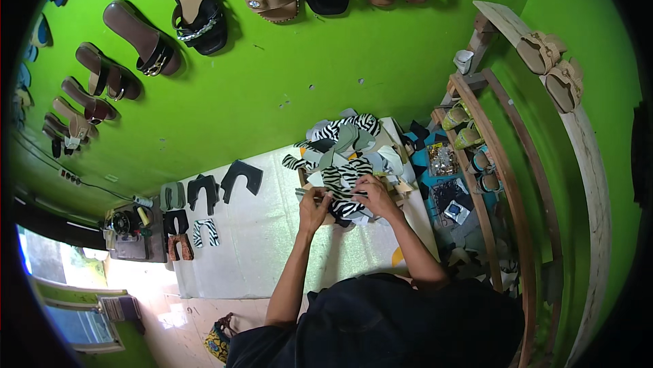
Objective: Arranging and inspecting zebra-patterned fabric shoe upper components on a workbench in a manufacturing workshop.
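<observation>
Both my hands are over a heap of cut shoe-upper pieces in zebra print, grey and white. Between them is a zebra-print upper piece, its striped face toward me. My left hand pinches its left edge, with thumb and fingers pressed together. On the other side my right hand grips the right edge with bent fingers. Where the piece ends and the heap below begins is hard to make out, since the stripes blend.
The heap lies on a pale worktable. Toward its left end are dark upper pieces and a small zebra-print piece. Sandals hang on the green wall. A wooden rack with sandals stands at my right.
</observation>
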Demonstrator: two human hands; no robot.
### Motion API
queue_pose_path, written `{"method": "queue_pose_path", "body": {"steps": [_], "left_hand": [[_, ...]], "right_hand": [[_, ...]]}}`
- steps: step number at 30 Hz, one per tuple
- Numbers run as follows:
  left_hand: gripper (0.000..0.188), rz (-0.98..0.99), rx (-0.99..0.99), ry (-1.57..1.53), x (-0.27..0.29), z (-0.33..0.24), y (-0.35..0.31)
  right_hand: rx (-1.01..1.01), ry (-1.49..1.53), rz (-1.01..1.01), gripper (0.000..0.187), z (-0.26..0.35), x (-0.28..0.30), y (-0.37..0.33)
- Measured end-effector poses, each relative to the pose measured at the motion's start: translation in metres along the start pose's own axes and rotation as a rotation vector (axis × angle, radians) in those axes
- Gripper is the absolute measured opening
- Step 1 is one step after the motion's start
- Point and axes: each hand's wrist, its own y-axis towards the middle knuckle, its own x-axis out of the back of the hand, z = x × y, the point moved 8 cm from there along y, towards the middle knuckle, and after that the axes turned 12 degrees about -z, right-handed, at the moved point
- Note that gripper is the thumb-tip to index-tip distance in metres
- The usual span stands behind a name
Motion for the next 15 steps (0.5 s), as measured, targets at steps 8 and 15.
{"method": "queue_pose_path", "body": {"steps": [8, 15], "left_hand": [[0.030, 0.030, 0.092, -0.080, -0.001, 0.023, -0.012], [0.034, 0.033, 0.109, -0.038, -0.005, 0.032, -0.014]], "right_hand": [[0.008, -0.262, 0.050, 0.028, 0.025, -0.005, -0.008], [0.119, -0.343, -0.012, 0.024, 0.029, -0.014, -0.014]]}}
